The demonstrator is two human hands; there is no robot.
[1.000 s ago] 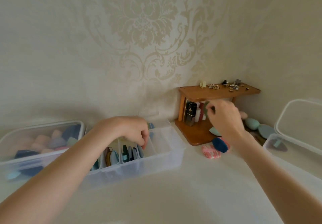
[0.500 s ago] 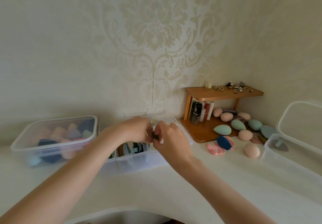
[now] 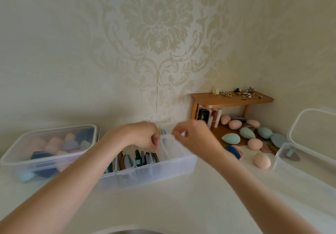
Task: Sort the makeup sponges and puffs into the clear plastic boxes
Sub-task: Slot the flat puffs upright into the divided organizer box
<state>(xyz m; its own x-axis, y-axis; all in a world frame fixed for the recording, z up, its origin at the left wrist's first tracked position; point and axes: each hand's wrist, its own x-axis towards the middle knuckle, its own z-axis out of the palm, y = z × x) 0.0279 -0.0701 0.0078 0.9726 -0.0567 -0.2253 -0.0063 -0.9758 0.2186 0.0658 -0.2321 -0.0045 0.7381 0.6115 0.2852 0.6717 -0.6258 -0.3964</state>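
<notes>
Lifting away: right hand [image 3: 195, 136] now sits just right of the left hand; half a second ago the two met over a small dark puff, and that puff is no longer between them.
Left hand [image 3: 143, 136]: fingers curl down over the slots of the divided box [image 3: 171, 168]; whether they pinch anything, I cannot tell.
Right hand grip: fingers loosely curled, nothing visible in them.
Meaning: probably one more puff is filed upright among the flat puffs [image 3: 140, 159], and the right hand is free to fetch.
Still loose: egg sponges [image 3: 231, 138] lie by the wooden shelf [image 3: 231, 99], one pink sponge [image 3: 262, 160] nearest.
Other boxes: left box [image 3: 11, 162] holds mixed sponges; right box [image 3: 283, 162] nearly bare, lid [image 3: 312, 133] propped behind.
Room: open counter in front; the divided box's right end slot looks unfilled; its rim lies under both hands.
</notes>
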